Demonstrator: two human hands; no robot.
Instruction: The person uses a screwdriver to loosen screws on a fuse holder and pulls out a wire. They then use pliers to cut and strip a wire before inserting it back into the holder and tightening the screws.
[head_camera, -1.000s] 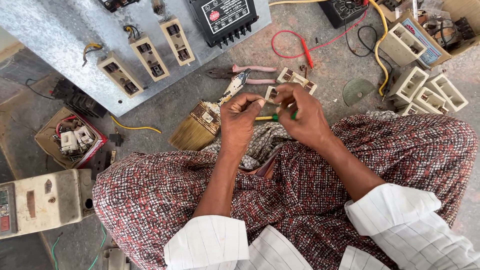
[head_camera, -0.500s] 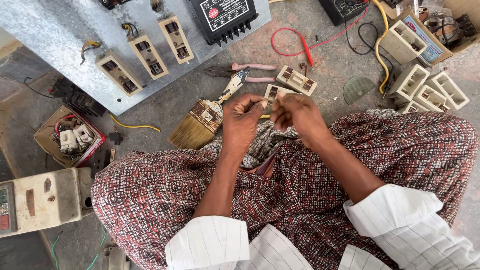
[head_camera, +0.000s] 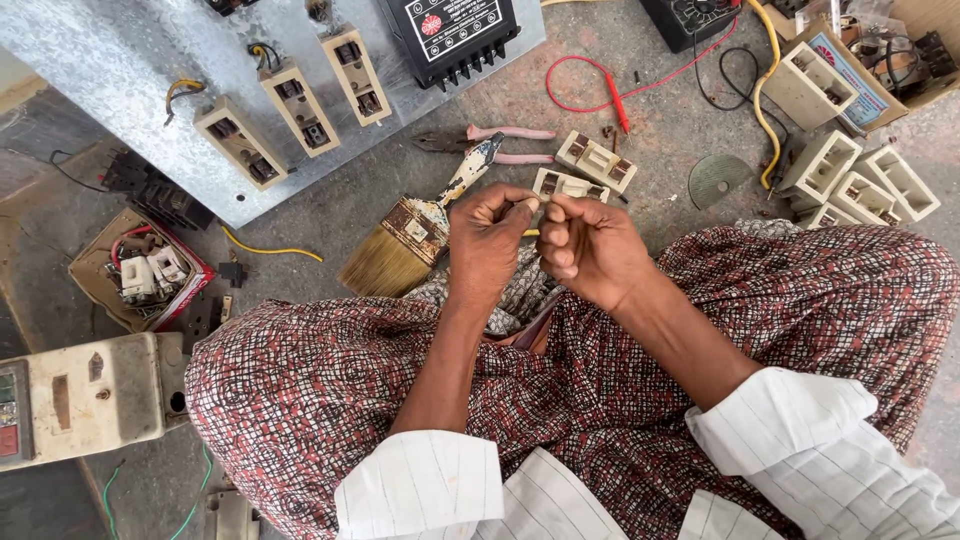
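Floor: bare concrete floor (head_camera: 330, 210), littered with a paintbrush (head_camera: 410, 235), pliers (head_camera: 490, 145) and a grey metal panel (head_camera: 130, 60).
Left hand (head_camera: 485, 240): curled closed, a small item (head_camera: 532, 205) pinched at its fingertips, above the lap.
Right hand (head_camera: 590, 250): fisted, pressed against the same item; what it is cannot be told.

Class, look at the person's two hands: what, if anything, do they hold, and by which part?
Left hand and right hand meet over one small pale piece, pinched by its ends at the fingertips; what it is cannot be told.
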